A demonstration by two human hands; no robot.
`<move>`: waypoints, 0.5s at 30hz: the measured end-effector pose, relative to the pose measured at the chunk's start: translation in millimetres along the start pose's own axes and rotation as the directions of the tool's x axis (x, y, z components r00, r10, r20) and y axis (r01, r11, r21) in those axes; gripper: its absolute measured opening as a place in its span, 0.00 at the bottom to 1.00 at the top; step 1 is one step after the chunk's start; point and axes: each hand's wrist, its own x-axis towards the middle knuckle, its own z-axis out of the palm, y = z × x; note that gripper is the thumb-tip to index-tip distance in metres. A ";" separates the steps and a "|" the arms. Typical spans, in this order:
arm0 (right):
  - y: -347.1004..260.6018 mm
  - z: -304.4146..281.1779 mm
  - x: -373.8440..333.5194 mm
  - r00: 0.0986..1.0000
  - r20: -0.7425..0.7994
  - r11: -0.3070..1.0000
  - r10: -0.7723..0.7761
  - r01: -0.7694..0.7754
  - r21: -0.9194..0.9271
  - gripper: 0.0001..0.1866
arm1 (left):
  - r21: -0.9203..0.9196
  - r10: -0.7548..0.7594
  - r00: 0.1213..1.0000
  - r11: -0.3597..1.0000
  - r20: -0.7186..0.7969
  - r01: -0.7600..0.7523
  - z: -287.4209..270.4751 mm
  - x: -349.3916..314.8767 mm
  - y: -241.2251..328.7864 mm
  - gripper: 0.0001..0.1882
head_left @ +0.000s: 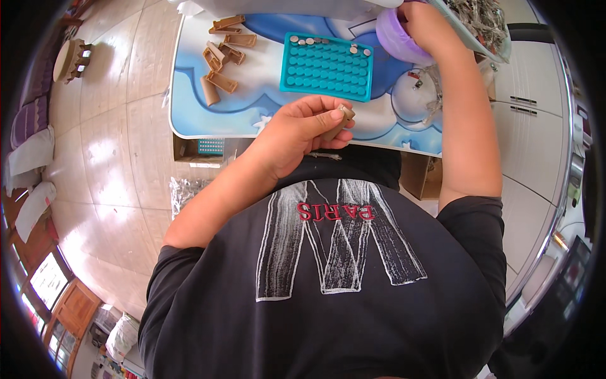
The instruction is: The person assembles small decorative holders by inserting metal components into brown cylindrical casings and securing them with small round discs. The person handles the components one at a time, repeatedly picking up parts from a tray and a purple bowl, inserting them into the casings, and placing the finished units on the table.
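Left hand [303, 126] pinches a small tan plastic piece [338, 123] above the surface's [265, 95] near edge, seemingly light, stiff and best gripped by its flat sides, while the right hand [429, 25] closes around a purple tub's [394, 38] rim.

glossy beige floor tiles [120, 126] catch bright daylight on the left, a small round wooden stool [71, 60] stands near the top corner, white cabinet doors [527, 120] run down the right, wooden furniture [72, 309] sits lower left.
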 end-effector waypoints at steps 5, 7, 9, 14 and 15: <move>4.2 -1.1 -3.5 0.998 -0.009 0.993 -0.055 0.056 0.102 0.09 | -0.013 0.021 1.000 1.000 -0.016 -0.022 -2.5 -0.8 -0.3 0.15; -8.0 -15.1 -18.7 1.000 -0.025 0.987 -0.010 0.014 0.160 0.10 | -0.024 0.040 0.999 0.999 -0.014 -0.040 -4.5 1.9 -2.5 0.15; -14.1 -17.3 -20.5 1.000 -0.004 0.992 0.017 -0.016 0.126 0.10 | -0.029 0.042 0.999 0.999 -0.005 -0.042 -3.9 4.6 -3.4 0.15; 17.1 25.8 13.5 0.987 -0.152 0.999 0.049 -0.048 0.013 0.11 | 0.016 0.019 1.000 1.000 -0.015 -0.018 7.0 1.9 -0.5 0.15; 14.3 22.9 12.9 0.993 -0.110 0.999 0.036 -0.035 0.013 0.11 | 0.018 0.024 0.999 1.000 -0.022 -0.023 6.2 0.5 -1.0 0.15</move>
